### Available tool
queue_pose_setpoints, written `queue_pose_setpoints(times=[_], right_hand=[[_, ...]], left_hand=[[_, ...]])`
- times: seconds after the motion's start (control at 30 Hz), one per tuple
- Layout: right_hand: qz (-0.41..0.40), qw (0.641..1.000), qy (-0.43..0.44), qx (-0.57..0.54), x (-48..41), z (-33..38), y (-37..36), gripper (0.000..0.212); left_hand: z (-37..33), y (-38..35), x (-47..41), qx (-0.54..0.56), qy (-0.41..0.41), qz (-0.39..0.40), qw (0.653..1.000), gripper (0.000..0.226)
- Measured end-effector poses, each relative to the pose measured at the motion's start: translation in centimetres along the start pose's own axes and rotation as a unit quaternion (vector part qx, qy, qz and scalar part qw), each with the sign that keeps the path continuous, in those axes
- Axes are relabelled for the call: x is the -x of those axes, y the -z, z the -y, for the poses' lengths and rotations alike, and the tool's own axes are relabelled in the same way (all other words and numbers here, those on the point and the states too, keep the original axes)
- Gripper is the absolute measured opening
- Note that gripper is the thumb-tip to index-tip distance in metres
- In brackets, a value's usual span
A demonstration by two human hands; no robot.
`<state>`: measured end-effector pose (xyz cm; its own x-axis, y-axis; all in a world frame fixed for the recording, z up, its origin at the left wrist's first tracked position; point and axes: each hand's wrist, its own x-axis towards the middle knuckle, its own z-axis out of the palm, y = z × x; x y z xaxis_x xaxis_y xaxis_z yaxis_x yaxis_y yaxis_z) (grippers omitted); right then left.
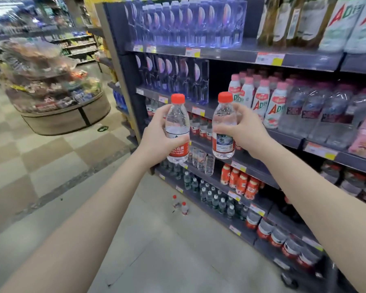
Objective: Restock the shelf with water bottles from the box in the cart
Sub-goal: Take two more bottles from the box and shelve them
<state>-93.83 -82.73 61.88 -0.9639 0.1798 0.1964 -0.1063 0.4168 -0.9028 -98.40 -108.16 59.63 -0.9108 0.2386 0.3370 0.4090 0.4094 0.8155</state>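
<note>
Two red-capped water bottles, one [177,129] gripped in the left hand [156,134], one [223,126] in the right hand [244,129], are held upright before the shelf [287,139]. Crowded rows risk toppling; two loose bottles [180,205] stand on the floor below the shelf.

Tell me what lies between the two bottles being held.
In the head view, only air separates the left-hand bottle and the right-hand bottle; shelved red-labelled bottles show behind the gap.
</note>
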Motion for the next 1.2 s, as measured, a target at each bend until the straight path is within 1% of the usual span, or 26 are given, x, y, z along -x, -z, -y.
queue_pose_setpoints(times=[0.07,0.17,0.27,0.37,0.5,0.57,0.63,0.7,0.83,0.97,1.07,1.2], right_hand=[[-0.02,1.0,-0.008,0.0,-2.3,-0.1,-0.2,0.092],[-0.03,0.999,-0.027,0.003,-5.2,-0.9,-0.9,0.091],[-0.052,0.998,-0.036,0.022,-7.5,-2.1,-2.0,0.092],[-0.092,0.994,-0.054,0.031,-8.9,-3.9,-3.2,0.091],[-0.147,0.983,-0.091,0.056,-9.7,-5.9,-4.9,0.091],[-0.175,0.976,-0.111,0.066,-10.0,-7.1,-5.8,0.09],[-0.189,0.972,-0.126,0.063,-10.5,-8.5,-6.5,0.085],[-0.199,0.968,-0.139,0.058,-10.8,-10.3,-7.1,0.076],[-0.209,0.964,-0.152,0.065,-11.5,-14.8,-7.5,0.072],[-0.215,0.964,-0.144,0.056,-12.4,-21.4,-7.7,0.072],[-0.222,0.966,-0.124,0.046,-13.3,-27.0,-8.3,0.07],[-0.243,0.965,-0.078,0.062,-14.6,-33.8,-8.7,0.066]], left_hand=[[1.1,0.0,-2.8,-0.001,0.0,0.007,1.0,0.092],[3.3,-0.4,-6.7,0.015,-0.005,0.04,0.999,0.093],[5.8,-1.1,-10.5,0.036,-0.026,0.068,0.997,0.081],[8.3,-2.3,-14.0,0.061,-0.043,0.115,0.991,0.079],[11.4,-4.6,-18.5,0.076,-0.068,0.202,0.974,0.088],[12.8,-6.1,-20.2,0.076,-0.084,0.24,0.964,0.088],[14.1,-8.0,-21.8,0.082,-0.091,0.27,0.955,0.089],[15.7,-10.2,-22.8,0.084,-0.089,0.291,0.949,0.085],[19.2,-14.6,-23.4,0.081,-0.096,0.291,0.948,0.083],[24.1,-19.6,-23.7,0.084,-0.106,0.288,0.948,0.081],[27.5,-23.6,-24.3,0.091,-0.126,0.292,0.944,0.081],[30.9,-28.8,-25.1,0.102,-0.176,0.297,0.933,0.077]])
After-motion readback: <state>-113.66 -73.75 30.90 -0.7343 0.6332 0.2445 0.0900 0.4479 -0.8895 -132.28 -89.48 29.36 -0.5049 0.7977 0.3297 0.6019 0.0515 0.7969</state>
